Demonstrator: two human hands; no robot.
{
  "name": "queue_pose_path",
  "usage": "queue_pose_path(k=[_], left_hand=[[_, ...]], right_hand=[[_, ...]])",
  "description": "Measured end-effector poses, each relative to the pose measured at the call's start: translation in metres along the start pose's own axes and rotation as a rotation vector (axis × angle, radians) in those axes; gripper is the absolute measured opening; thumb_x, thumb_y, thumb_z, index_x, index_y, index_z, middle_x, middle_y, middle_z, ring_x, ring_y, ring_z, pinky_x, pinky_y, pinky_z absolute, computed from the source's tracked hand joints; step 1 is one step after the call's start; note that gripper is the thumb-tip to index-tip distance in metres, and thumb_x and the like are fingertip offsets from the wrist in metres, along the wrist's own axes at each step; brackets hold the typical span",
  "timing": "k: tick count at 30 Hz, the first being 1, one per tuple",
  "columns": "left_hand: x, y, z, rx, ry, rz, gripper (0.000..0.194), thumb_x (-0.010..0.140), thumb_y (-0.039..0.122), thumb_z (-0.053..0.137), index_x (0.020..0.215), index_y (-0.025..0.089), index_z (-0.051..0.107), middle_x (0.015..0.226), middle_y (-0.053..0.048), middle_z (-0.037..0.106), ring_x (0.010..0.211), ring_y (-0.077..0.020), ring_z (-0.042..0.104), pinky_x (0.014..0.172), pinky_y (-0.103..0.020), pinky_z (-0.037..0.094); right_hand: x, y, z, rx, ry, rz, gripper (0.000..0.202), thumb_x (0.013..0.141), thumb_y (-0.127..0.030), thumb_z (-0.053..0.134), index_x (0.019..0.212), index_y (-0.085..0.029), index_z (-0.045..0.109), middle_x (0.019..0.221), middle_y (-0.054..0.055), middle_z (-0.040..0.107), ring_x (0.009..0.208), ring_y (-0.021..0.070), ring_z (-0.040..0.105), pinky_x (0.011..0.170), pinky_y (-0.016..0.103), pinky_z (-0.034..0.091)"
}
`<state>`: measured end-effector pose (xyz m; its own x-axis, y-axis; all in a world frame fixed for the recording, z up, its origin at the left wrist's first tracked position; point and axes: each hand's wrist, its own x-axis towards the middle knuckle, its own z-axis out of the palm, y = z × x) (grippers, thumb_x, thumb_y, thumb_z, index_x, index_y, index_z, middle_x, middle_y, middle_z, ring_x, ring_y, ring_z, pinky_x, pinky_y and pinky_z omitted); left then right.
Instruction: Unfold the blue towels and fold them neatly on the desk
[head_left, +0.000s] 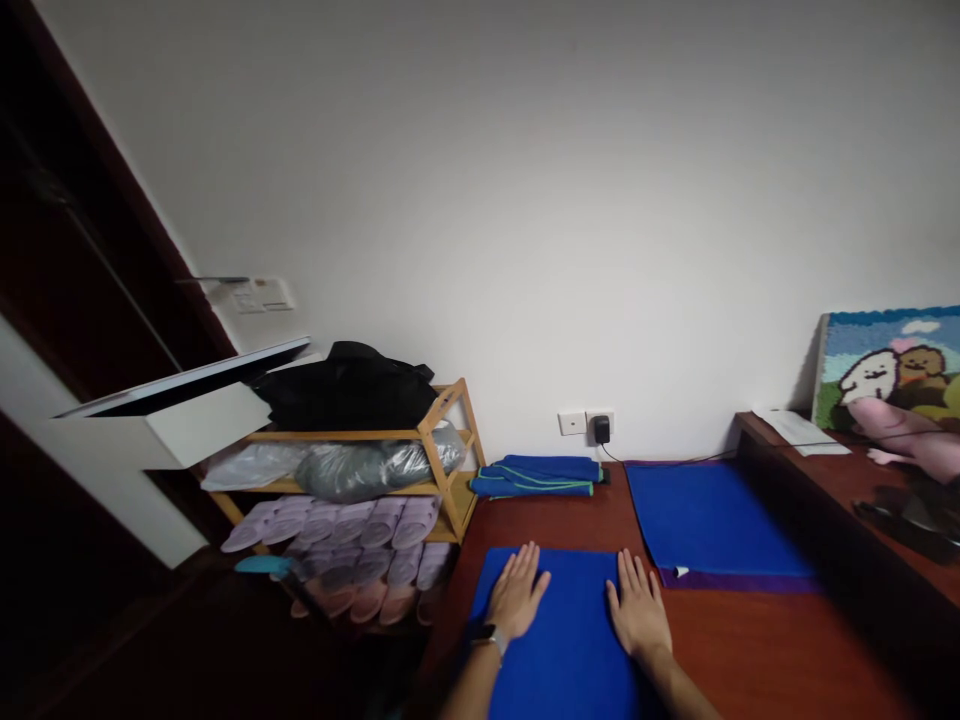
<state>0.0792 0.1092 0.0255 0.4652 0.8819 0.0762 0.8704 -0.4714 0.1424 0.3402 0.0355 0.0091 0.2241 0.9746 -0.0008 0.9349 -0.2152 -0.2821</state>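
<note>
A blue cloth (574, 640) lies flat on the reddish-brown wooden table (750, 650) in front of me. My left hand (516, 592) rests palm down on its left part, fingers stretched out, with a watch (491, 635) on the wrist. On the cloth's right edge lies my right hand (639, 605), also flat with the fingers extended. Neither hand grips anything. Farther right, a second blue cloth (712, 515) is spread over a purple one (735, 579), with a small white tag (681, 571) near its front edge. Behind my left hand sits a folded blue cloth with green edging (536, 476).
Left of the table stands a wooden rack (442, 470) with a black bag (349, 385), plastic-wrapped items and several slippers (375, 520). A black plug (601, 430) sits in the wall socket, its cable running right. A raised ledge (840, 480) at right holds a pink toy (907, 435) and a picture (900, 360).
</note>
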Motion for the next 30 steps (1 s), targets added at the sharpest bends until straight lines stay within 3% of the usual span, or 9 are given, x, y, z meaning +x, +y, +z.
queue_pose_path(k=[5, 9, 12, 14, 17, 20, 22, 26, 30], left_hand=[[-0.018, -0.074, -0.009, 0.021, 0.052, -0.201, 0.066, 0.105, 0.056, 0.018, 0.161, 0.022, 0.027, 0.166, -0.005, 0.032, 0.154, -0.0219, 0.026, 0.126, -0.045, 0.025], [-0.029, -0.094, -0.018, -0.001, 0.090, -0.306, 0.066, 0.106, 0.049, 0.015, 0.161, 0.015, 0.026, 0.165, -0.011, 0.033, 0.154, -0.0243, 0.028, 0.125, -0.047, 0.026], [-0.041, -0.070, -0.026, -0.044, 0.194, -0.289, 0.062, 0.108, 0.044, 0.011, 0.164, 0.017, 0.013, 0.169, -0.009, 0.026, 0.155, -0.0220, 0.023, 0.126, -0.045, 0.026], [-0.051, -0.036, -0.028, -0.094, 0.227, -0.146, 0.060, 0.109, 0.044, 0.014, 0.164, 0.022, 0.006, 0.170, -0.004, 0.021, 0.156, -0.0192, 0.021, 0.126, -0.041, 0.028], [-0.065, 0.016, -0.022, -0.096, 0.133, 0.170, 0.062, 0.108, 0.046, 0.024, 0.164, 0.029, 0.001, 0.171, 0.000, 0.017, 0.156, -0.0182, 0.021, 0.127, -0.037, 0.027], [-0.075, 0.031, -0.013, -0.045, 0.056, 0.221, 0.065, 0.108, 0.051, 0.028, 0.163, 0.030, 0.002, 0.170, 0.001, 0.020, 0.156, -0.0197, 0.023, 0.128, -0.041, 0.024], [-0.084, 0.015, -0.009, -0.019, 0.040, 0.108, 0.065, 0.107, 0.053, 0.025, 0.164, 0.028, 0.006, 0.169, -0.001, 0.023, 0.155, -0.0209, 0.023, 0.128, -0.044, 0.024], [-0.115, -0.048, -0.006, 0.034, 0.050, -0.158, 0.067, 0.107, 0.056, 0.022, 0.163, 0.021, 0.016, 0.168, -0.006, 0.025, 0.155, -0.0232, 0.025, 0.127, -0.047, 0.026], [-0.144, -0.083, -0.001, 0.078, 0.149, -0.233, 0.063, 0.107, 0.050, 0.023, 0.162, 0.020, 0.021, 0.167, -0.006, 0.029, 0.154, -0.0226, 0.027, 0.127, -0.049, 0.026]], right_hand=[[-0.001, 0.002, 0.000, -0.015, -0.016, 0.005, 0.074, 0.099, -0.052, 0.014, 0.162, -0.014, 0.017, 0.170, 0.001, 0.014, 0.158, 0.0224, 0.010, 0.128, 0.045, 0.007], [-0.001, 0.001, 0.001, -0.039, -0.020, 0.008, 0.074, 0.099, -0.052, 0.014, 0.162, -0.013, 0.016, 0.170, 0.001, 0.014, 0.158, 0.0224, 0.009, 0.128, 0.044, 0.007], [0.000, 0.002, 0.002, -0.043, -0.021, 0.016, 0.074, 0.099, -0.053, 0.015, 0.162, -0.013, 0.016, 0.170, 0.001, 0.014, 0.158, 0.0224, 0.009, 0.128, 0.044, 0.007], [-0.001, 0.001, 0.001, -0.054, -0.025, 0.018, 0.074, 0.099, -0.053, 0.014, 0.162, -0.013, 0.015, 0.170, 0.001, 0.013, 0.158, 0.0220, 0.009, 0.128, 0.044, 0.007], [-0.002, 0.002, -0.001, -0.082, -0.039, 0.019, 0.074, 0.100, -0.052, 0.012, 0.162, -0.013, 0.013, 0.171, 0.001, 0.011, 0.158, 0.0216, 0.008, 0.128, 0.044, 0.007], [-0.003, 0.002, -0.001, -0.092, -0.039, 0.016, 0.073, 0.100, -0.051, 0.012, 0.162, -0.013, 0.012, 0.171, 0.000, 0.011, 0.158, 0.0213, 0.008, 0.128, 0.043, 0.006], [-0.002, 0.004, 0.002, -0.089, -0.034, 0.014, 0.073, 0.099, -0.051, 0.013, 0.162, -0.013, 0.013, 0.171, 0.001, 0.012, 0.158, 0.0216, 0.008, 0.128, 0.044, 0.007], [-0.001, 0.006, 0.008, -0.066, -0.016, 0.010, 0.074, 0.099, -0.050, 0.015, 0.162, -0.012, 0.014, 0.171, 0.004, 0.013, 0.158, 0.0231, 0.008, 0.128, 0.045, 0.007], [-0.002, 0.006, 0.007, -0.050, -0.012, 0.007, 0.073, 0.099, -0.049, 0.016, 0.162, -0.011, 0.015, 0.171, 0.004, 0.014, 0.158, 0.0231, 0.009, 0.128, 0.045, 0.006]])
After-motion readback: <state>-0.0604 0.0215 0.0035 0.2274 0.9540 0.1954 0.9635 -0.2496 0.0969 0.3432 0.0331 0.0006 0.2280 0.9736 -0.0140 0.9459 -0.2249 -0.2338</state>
